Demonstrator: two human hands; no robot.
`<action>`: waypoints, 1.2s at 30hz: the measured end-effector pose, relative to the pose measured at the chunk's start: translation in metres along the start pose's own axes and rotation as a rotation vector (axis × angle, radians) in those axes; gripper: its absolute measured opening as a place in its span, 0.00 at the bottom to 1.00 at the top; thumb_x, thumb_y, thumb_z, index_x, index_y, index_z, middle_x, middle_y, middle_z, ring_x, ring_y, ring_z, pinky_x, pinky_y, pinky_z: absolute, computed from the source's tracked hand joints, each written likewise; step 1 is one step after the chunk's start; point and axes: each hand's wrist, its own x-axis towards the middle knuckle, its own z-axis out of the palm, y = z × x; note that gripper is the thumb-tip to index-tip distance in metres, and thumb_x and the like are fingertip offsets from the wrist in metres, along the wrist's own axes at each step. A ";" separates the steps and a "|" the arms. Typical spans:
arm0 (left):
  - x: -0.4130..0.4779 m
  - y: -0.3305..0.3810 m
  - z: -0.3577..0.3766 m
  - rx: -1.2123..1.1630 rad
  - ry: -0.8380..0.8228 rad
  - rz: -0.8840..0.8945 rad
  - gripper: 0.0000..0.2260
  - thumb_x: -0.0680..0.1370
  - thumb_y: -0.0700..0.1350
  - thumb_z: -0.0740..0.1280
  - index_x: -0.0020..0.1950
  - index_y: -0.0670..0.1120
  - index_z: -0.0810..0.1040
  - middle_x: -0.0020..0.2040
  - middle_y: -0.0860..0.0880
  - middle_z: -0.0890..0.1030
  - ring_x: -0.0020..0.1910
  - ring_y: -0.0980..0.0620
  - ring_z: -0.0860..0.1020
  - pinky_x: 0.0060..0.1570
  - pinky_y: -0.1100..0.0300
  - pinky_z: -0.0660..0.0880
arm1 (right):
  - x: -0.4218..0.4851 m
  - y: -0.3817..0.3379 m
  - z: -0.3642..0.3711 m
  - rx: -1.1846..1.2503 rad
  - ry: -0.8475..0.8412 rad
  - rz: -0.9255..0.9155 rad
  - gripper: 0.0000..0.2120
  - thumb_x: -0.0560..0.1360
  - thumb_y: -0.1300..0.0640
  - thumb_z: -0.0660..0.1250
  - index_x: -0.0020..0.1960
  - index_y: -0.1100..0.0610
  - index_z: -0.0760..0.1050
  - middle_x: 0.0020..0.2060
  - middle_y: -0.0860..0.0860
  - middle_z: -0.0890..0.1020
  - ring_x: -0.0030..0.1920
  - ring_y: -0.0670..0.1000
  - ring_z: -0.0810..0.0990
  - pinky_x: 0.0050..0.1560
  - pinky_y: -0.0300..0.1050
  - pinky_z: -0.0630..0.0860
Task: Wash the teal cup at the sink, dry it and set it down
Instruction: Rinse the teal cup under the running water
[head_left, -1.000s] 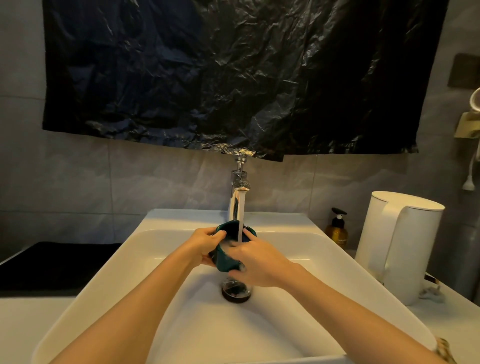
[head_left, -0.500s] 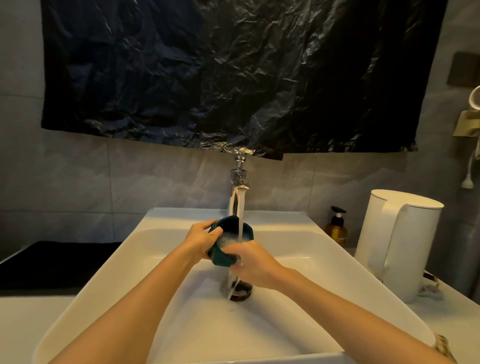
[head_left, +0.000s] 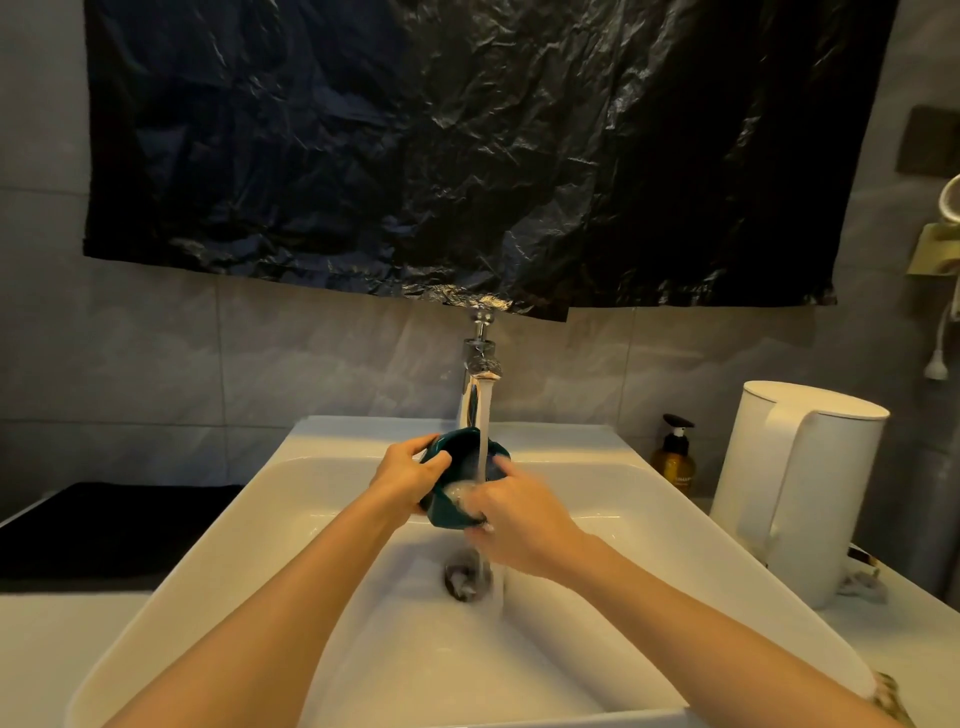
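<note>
The teal cup (head_left: 457, 457) is tilted under the running tap (head_left: 480, 364) above the white sink (head_left: 311, 467). Water streams into its mouth and runs down to the drain (head_left: 465, 577). My left hand (head_left: 408, 475) grips the cup's left side, thumb over the rim. My right hand (head_left: 511, 512) is on the cup's right front, fingers curled against its rim and wall; the fingertips are blurred by motion and water.
A white kettle (head_left: 800, 483) stands on the counter to the right of the sink, with an amber pump bottle (head_left: 674, 460) behind it. A black mat (head_left: 104, 525) lies on the counter to the left. A black plastic sheet (head_left: 467, 156) hangs on the wall above the tap.
The cup has tipped further, its mouth turning more toward me and the stream. My right hand has slid lower along the cup's front, rubbing it.
</note>
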 end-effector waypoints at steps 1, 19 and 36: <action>0.000 0.000 0.001 -0.001 -0.008 0.001 0.16 0.79 0.40 0.63 0.67 0.49 0.72 0.57 0.44 0.75 0.54 0.41 0.74 0.51 0.45 0.78 | 0.000 -0.006 0.001 0.120 -0.011 -0.007 0.12 0.75 0.60 0.65 0.58 0.55 0.76 0.52 0.53 0.82 0.53 0.56 0.77 0.50 0.48 0.78; -0.007 0.003 -0.003 0.071 -0.128 -0.073 0.15 0.80 0.42 0.60 0.67 0.46 0.72 0.60 0.41 0.74 0.54 0.41 0.74 0.52 0.44 0.75 | -0.003 0.003 0.002 0.156 -0.062 -0.166 0.24 0.74 0.59 0.69 0.68 0.55 0.68 0.65 0.49 0.74 0.66 0.53 0.68 0.64 0.48 0.72; -0.003 0.001 0.000 0.045 -0.130 -0.103 0.14 0.81 0.43 0.60 0.66 0.44 0.72 0.55 0.42 0.76 0.52 0.41 0.76 0.51 0.43 0.76 | -0.003 0.010 -0.001 -0.197 0.006 -0.181 0.29 0.75 0.48 0.66 0.73 0.55 0.63 0.65 0.53 0.75 0.69 0.56 0.69 0.75 0.47 0.49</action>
